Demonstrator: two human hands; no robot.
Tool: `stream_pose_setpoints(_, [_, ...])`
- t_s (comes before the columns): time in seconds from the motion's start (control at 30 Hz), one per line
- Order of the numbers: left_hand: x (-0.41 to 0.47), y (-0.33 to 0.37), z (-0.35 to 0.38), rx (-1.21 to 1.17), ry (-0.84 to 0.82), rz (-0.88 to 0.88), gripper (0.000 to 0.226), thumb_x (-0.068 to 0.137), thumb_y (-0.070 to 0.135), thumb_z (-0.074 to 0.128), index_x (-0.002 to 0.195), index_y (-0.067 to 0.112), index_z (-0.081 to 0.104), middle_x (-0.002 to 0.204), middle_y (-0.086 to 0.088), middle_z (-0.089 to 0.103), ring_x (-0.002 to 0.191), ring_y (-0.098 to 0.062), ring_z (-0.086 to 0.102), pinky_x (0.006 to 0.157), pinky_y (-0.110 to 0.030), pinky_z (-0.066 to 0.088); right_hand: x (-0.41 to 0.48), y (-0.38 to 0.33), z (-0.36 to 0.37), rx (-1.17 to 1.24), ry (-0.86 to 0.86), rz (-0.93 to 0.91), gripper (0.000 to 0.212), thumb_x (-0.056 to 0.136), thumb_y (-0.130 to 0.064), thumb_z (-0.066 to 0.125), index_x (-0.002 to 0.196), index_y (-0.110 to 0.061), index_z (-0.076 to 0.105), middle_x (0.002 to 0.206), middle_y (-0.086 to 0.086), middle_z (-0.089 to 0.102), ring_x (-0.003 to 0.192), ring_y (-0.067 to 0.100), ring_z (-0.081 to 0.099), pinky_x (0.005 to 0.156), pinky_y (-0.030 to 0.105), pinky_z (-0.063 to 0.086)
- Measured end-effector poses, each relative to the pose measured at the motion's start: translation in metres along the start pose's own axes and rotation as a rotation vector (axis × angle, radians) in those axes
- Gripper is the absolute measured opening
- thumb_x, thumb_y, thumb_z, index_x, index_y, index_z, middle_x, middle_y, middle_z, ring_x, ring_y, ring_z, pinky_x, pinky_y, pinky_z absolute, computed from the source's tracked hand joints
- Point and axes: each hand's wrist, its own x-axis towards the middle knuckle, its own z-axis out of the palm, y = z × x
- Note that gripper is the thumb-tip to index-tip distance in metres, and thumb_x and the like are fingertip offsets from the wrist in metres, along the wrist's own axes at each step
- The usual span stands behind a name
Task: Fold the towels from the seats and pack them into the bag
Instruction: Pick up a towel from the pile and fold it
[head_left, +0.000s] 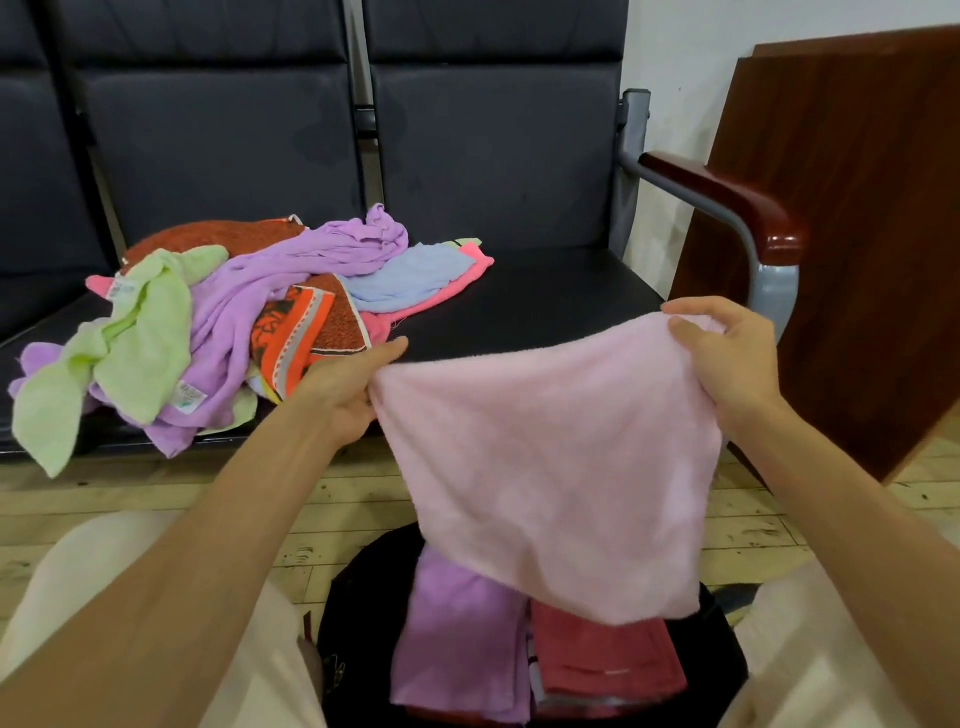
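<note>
Holding pink towel by top corners, left hand, right hand, hanging over bag

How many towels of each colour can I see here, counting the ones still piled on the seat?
Pale pink, held up by both hands: 1
Purple: 2
Green: 1
Light blue: 1
Bright pink: 1
Orange patterned: 1
Red, in the bag: 1
Total: 8 visible; the pile may hide more.

Both forearms are bare, without sleeves, watch or rings. The left hand and right hand are ungloved. Pale cream trousers cover both legs.
</note>
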Motion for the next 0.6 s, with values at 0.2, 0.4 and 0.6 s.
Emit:
stream_pose_setpoints(0.2, [0.003,-0.01,-0.005,0.653,-0.108,0.19,0.023,0.085,0.001,0.066,0.103,0.013,0.073,0.111,0.0,0.06,0.102,-0.015,0.054,0.086,-0.024,0.041,-0.001,0.0,0.002,-0.002,-0.023,-0.061,0.018,0.095,-0.013,0.058,0.098,-0.025,0.071,0.115,-0.007,0.063,0.116,0.014,0.05,0.109,0.042,0.039])
stream_pose_setpoints(0.4, [0.005,-0.015,-0.004,1.028,-0.038,0.351,0.024,0.086,0.016,0.069,0.11,0.014,0.073,0.112,-0.004,0.067,0.095,-0.013,0.049,0.089,-0.025,0.039,-0.003,-0.004,0.001,0.055,-0.03,-0.072,0.02,0.096,-0.012,0.056,0.095,-0.026,0.07,0.116,-0.007,0.063,0.115,0.013,0.05,0.105,0.035,0.038])
stream_pose_setpoints(0.6, [-0.001,-0.018,0.0,0.827,-0.201,0.089,0.028,0.091,0.001,0.06,0.117,0.007,0.068,0.119,-0.008,0.061,0.094,-0.012,0.054,0.086,-0.025,0.04,-0.009,-0.007,0.003,0.141,-0.088,-0.03,0.021,0.097,-0.012,0.055,0.101,-0.027,0.069,0.119,-0.008,0.059,0.107,0.008,0.049,0.096,0.03,0.04])
